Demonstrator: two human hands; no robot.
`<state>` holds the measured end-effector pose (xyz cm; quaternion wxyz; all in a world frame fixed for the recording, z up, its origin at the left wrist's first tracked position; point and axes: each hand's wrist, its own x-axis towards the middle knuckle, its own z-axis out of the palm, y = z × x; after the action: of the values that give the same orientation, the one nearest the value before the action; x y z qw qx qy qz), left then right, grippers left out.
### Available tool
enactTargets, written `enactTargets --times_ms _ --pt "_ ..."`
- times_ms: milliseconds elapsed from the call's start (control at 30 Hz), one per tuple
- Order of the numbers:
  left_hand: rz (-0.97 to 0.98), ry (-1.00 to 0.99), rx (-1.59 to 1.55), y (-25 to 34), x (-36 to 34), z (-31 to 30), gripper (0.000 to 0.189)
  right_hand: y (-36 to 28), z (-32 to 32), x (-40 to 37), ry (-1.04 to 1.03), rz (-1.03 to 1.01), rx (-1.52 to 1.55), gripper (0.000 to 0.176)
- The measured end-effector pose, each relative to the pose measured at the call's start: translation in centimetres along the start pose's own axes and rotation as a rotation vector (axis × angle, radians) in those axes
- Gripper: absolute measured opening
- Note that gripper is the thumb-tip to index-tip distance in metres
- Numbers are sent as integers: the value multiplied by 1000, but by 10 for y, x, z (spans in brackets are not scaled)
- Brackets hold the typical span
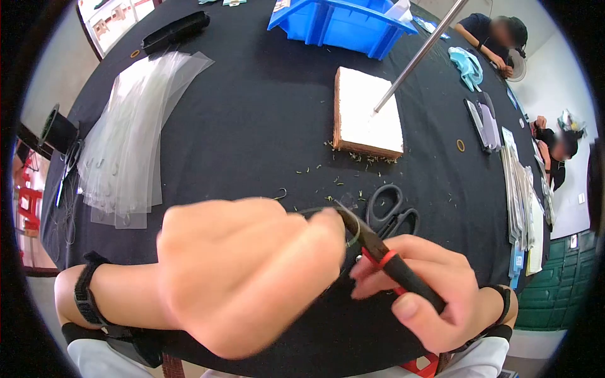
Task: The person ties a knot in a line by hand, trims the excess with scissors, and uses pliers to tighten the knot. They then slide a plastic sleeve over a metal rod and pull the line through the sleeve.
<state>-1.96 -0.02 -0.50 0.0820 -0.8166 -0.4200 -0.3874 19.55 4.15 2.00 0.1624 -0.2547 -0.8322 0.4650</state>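
My right hand [435, 283] is wrapped round pliers [413, 277] with black and red handles, their dark jaws pointing up and left. The jaws meet the fingertips of my left hand [252, 264], which is closed, knuckles up. A thin greenish line [357, 234] curves beside the jaws at those fingertips; most of it is hidden by the hand. Just beyond the pliers lie scissors [386, 208] with black handles. A small hook [280, 194] rests on the black cloth above my left hand.
A white-topped block [365, 113] has a metal rod [416, 60] over it, with small clippings around its base. Clear plastic sleeves [129, 138] lie left, a blue bin [343, 28] at the back. To the right are a stapler [484, 123] and two people seated beyond.
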Motion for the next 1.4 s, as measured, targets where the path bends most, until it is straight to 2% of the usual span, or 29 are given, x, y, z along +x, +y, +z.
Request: enactTargets --times_ms 67,167,233,267,333,467,700,1400 --pt "-228 -21 -92 1 3 -5 13 0 1 2 47 -1 31 43" --pt "-574 -9 -497 -1 2 -7 4 4 -3 0 53 16 31 46" --pt "-840 53 -849 0 5 -3 6 9 -5 0 80 -65 -68 28" --pt "-943 42 -926 1 7 -3 8 11 -5 0 94 -105 -117 23" --pt "-1149 19 -1080 1 12 -5 12 15 -7 1 154 -170 -286 26" --pt "-1335 -16 -1279 1 16 -7 15 21 -7 6 287 -282 -529 33" --pt "-1384 -50 -1338 4 18 -10 13 18 -10 10 251 -362 -694 36" --pt "-1360 -82 -1334 5 16 -9 13 17 -6 9 294 -390 -794 36"
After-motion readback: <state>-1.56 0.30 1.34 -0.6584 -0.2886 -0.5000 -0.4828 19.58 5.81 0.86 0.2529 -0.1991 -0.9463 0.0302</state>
